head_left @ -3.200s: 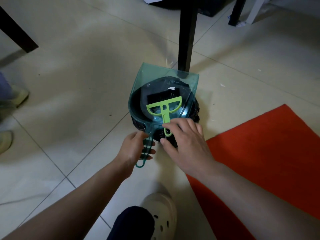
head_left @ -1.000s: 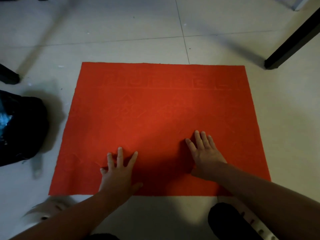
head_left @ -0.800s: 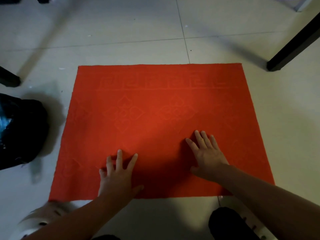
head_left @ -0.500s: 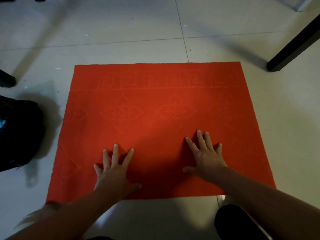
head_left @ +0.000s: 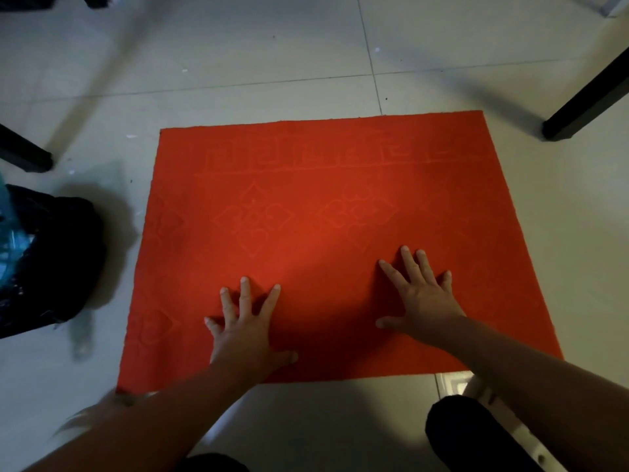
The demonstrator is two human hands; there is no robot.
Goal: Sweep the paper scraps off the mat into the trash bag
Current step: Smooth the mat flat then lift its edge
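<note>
A red mat (head_left: 306, 206) with an embossed pattern lies flat on the pale tiled floor. My left hand (head_left: 243, 325) presses flat on its near left part, fingers spread. My right hand (head_left: 420, 294) presses flat on the near right part, fingers spread too. I see no paper scraps on the mat. The black trash bag (head_left: 44, 260) sits on the floor at the left edge of view, a bit of the teal dustpan (head_left: 6, 240) showing in it. A few tiny white specks (head_left: 131, 136) lie on the tiles beyond the mat's far left corner.
Black furniture legs stand at the far right (head_left: 585, 103) and far left (head_left: 23, 155). My dark knee (head_left: 469, 434) and a pale shoe (head_left: 456, 386) are at the near right, just off the mat. Bare tiles surround the mat.
Earlier both hands held the dustpan and brush over the trash bag. Since then the view turned to the mat; both hands lie flat on it and have spread and slid slightly left.
</note>
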